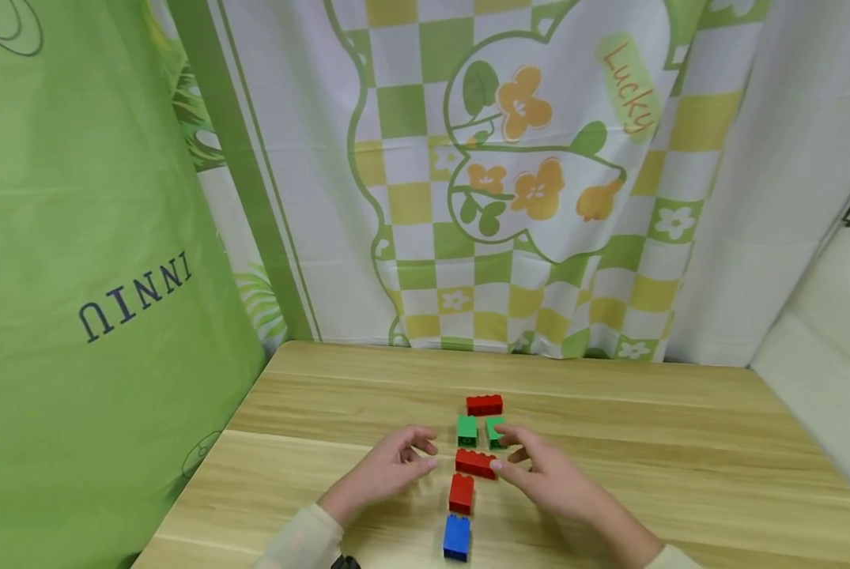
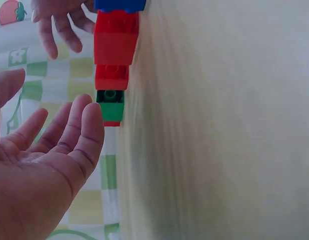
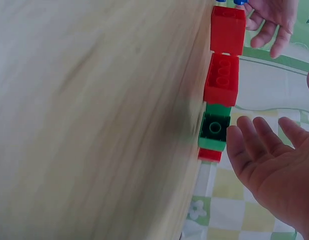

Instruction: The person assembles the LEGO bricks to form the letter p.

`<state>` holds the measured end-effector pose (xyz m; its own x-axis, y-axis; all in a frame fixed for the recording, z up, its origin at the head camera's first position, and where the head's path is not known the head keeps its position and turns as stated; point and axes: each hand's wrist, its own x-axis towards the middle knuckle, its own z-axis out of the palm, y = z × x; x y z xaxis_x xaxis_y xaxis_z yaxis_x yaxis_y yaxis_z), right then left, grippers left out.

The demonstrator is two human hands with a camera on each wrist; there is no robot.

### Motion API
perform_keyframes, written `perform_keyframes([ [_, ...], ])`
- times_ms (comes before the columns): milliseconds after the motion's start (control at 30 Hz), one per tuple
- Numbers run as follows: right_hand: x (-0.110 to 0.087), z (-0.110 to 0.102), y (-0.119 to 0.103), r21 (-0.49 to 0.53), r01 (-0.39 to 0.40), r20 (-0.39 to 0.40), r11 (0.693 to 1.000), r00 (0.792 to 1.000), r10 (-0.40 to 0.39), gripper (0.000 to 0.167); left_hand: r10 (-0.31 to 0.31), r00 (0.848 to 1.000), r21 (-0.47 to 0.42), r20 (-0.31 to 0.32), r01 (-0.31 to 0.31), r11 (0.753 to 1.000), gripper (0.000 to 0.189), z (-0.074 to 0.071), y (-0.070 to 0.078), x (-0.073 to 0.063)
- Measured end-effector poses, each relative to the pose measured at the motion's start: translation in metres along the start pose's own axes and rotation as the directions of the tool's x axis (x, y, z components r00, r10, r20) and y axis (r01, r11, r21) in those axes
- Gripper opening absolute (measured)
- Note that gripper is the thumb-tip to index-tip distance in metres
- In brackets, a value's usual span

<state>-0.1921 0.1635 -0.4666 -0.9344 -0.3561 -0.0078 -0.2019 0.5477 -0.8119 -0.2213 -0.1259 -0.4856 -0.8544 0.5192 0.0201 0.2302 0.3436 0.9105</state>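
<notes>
Flanking boxy, studded bricks [image 1: 473, 464] on grained wood [image 1: 645, 427], left hand [image 1: 389, 465] and right hand [image 1: 551, 474] show a released grip.

Head cam: highest, worn on head, faces fwd & down over bench [image 1: 645, 427]; mid-dist., widest. Takes in both hands, brick line & curtain [image 1: 410, 197] behind.

L wrist cam: low, v. close to L hand [image 1: 389, 468], which fills lower L of frame. Pic rolled sideways, bench up R side. Looks along line, blue brick [image 1: 456, 537] cut at top edge, far red brick [image 1: 485, 405] lower.

R wrist cam: approx. mirror of L; low, close to R hand [image 1: 563, 478], bench on L side, curtain R.

Overlap: wrist views share brick line, bench, curtain; each gets opp. hand near top. Head view shares same bits from above.
</notes>
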Motion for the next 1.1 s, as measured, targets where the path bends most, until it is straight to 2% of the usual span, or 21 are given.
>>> perform_keyframes([
  [133, 0.003, 0.003, -0.001, 0.007, 0.020, 0.036, 1.000, 0.999, -0.020, 0.056, -0.010, 1.000, -0.047, 0.029, 0.011, 0.999, 0.036, 0.005, 0.001, -0.005],
  [300, 0.006, 0.007, -0.002, 0.007, 0.072, 0.077, 0.997, 0.994, -0.072, 0.050, 0.004, 0.997, -0.018, 0.081, -0.002, 1.000, 0.023, 0.011, 0.002, -0.010],
  [467, 0.009, 0.013, -0.002, 0.012, 0.082, 0.102, 0.997, 0.991, -0.082, 0.044, 0.008, 0.991, -0.023, 0.132, -0.005, 1.000, 0.019, 0.015, 0.003, -0.012],
  [600, 0.012, 0.018, -0.002, -0.002, 0.092, 0.117, 0.996, 0.989, -0.091, 0.041, 0.015, 0.983, 0.005, 0.181, -0.017, 1.000, 0.018, 0.017, 0.002, -0.013],
  [800, 0.015, 0.022, 0.000, 0.014, 0.085, 0.150, 0.996, 0.985, -0.086, 0.036, 0.016, 0.976, 0.062, 0.219, -0.030, 0.998, 0.020, 0.020, 0.001, -0.015],
  [1000, 0.014, 0.021, -0.002, 0.025, 0.091, 0.107, 0.996, 0.990, -0.093, 0.029, -0.018, 0.964, 0.103, 0.264, -0.010, 0.995, 0.022, 0.024, 0.005, -0.016],
  [1100, 0.015, 0.022, -0.004, 0.004, 0.093, 0.116, 0.996, 0.989, -0.093, 0.029, -0.018, 0.964, 0.111, 0.266, -0.012, 0.994, 0.023, 0.024, 0.007, -0.017],
])
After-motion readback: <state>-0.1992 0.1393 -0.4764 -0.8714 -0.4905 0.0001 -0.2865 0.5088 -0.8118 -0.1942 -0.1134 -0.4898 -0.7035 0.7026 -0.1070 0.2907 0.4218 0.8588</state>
